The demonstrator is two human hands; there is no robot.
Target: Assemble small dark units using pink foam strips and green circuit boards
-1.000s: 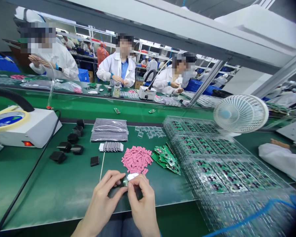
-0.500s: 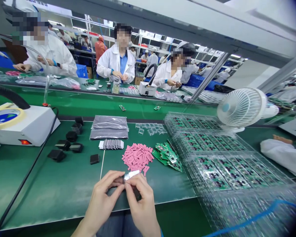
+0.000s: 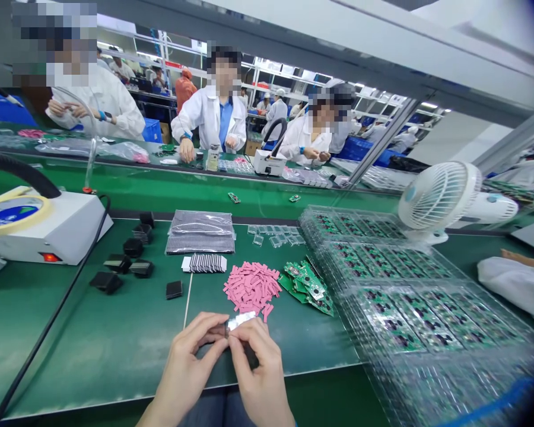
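Note:
Near the table's front edge, my left hand (image 3: 193,356) and my right hand (image 3: 260,359) meet, fingertips pinched on a small piece with a shiny silvery strip (image 3: 241,320). A dark part of the piece shows between the fingers; the rest is hidden. Just beyond the hands lies a heap of pink pieces (image 3: 253,286). To its right are stacked green circuit boards (image 3: 307,284). Left of the heap sits a row of black-and-white strips (image 3: 204,263), with a small black block (image 3: 174,289) below it.
Clear trays of circuit boards (image 3: 391,284) are stacked on the right, under a white fan (image 3: 440,196). Several black blocks (image 3: 117,263), a white device (image 3: 71,228) and its cable stand left. Bagged sheets (image 3: 200,231) lie behind. People in white coats sit across.
My hands stay pinched on the piece, with little visible movement. The view has shifted slightly. Across the table, the middle person's hand has moved down to the bench and the left person's hands have come together.

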